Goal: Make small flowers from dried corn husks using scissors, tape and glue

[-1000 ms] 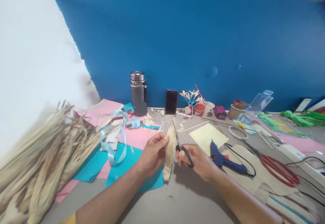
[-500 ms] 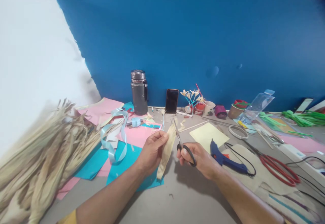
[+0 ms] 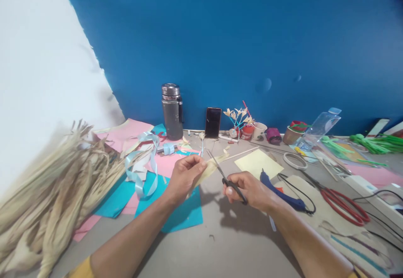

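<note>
My left hand (image 3: 188, 172) pinches a pale strip of dried corn husk (image 3: 208, 169) between thumb and fingers, above the table. The strip slants up to the right. In my right hand (image 3: 244, 187) are black-handled scissors (image 3: 220, 168), with fingers in the loops. Their blades are parted slightly and lie across the husk strip; whether they touch it I cannot tell. Under my left wrist lies a turquoise sheet (image 3: 184, 217). A blue glue gun (image 3: 283, 194) rests right beside my right hand.
A heap of dried corn husks (image 3: 59, 194) fills the left side. Behind stand a grey thermos (image 3: 172, 114), a phone (image 3: 213, 122), husk flowers (image 3: 237, 116) and paper cups (image 3: 259, 131). To the right lie large red-handled scissors (image 3: 346, 206), a power strip (image 3: 374, 194) and a clear bottle (image 3: 319, 129).
The husk strip has tilted from nearly upright to slanting right. The scissors have turned, their tips now pointing up and left across it. My left hand has moved slightly left.
</note>
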A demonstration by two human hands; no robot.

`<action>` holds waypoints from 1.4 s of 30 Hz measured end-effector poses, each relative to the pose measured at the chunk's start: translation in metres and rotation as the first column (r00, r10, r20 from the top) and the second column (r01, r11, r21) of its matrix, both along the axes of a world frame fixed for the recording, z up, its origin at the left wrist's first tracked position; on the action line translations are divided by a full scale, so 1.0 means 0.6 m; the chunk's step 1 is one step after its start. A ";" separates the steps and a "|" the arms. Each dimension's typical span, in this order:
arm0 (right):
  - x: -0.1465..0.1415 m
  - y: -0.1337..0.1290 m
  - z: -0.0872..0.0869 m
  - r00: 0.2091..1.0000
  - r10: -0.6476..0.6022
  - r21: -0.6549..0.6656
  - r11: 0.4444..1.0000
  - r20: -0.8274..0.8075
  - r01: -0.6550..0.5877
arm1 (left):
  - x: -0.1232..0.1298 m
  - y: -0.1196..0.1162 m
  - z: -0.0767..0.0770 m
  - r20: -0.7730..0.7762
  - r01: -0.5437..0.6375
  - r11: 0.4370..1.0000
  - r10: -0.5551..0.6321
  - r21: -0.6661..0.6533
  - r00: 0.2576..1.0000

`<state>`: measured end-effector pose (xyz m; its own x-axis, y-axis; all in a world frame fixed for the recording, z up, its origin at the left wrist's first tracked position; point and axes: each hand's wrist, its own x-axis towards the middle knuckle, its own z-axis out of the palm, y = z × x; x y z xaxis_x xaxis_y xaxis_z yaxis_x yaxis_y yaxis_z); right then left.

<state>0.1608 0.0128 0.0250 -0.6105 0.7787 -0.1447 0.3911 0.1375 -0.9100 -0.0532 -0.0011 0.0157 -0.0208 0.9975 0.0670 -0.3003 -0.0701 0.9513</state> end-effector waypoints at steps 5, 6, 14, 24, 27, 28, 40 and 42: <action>0.003 0.002 0.005 0.999 0.032 -0.029 0.999 0.012 -0.032 | -0.001 0.000 0.004 -0.047 -0.025 1.000 0.026 0.017 0.999; 0.003 0.002 0.006 0.999 0.042 -0.037 0.998 0.009 -0.042 | -0.001 0.000 0.005 -0.054 -0.038 0.999 0.039 0.024 0.998; 0.001 0.000 0.004 0.999 0.040 -0.042 0.998 -0.022 -0.041 | 0.001 -0.001 0.007 -0.066 -0.056 0.998 0.058 0.038 0.996; -0.002 0.005 -0.010 0.999 -0.033 -0.054 0.998 -0.007 0.032 | -0.005 0.009 -0.004 -0.073 -0.108 0.991 0.114 0.085 0.991; -0.002 0.005 -0.016 0.999 -0.025 -0.054 0.998 0.037 0.027 | -0.019 0.012 0.006 -0.168 -0.152 0.967 0.188 0.203 0.968; -0.002 0.004 -0.017 0.998 -0.012 -0.046 0.999 0.065 0.015 | -0.023 0.011 0.012 -0.218 -0.133 0.964 0.184 0.230 0.958; -0.009 -0.002 -0.017 0.903 0.015 0.274 0.951 0.430 -0.146 | -0.019 0.009 0.023 -0.567 0.056 0.995 -0.003 0.077 0.824; -0.008 0.001 -0.020 0.874 -0.031 0.317 0.938 0.485 -0.142 | -0.022 0.014 0.019 -0.462 -0.038 0.997 0.067 0.072 0.884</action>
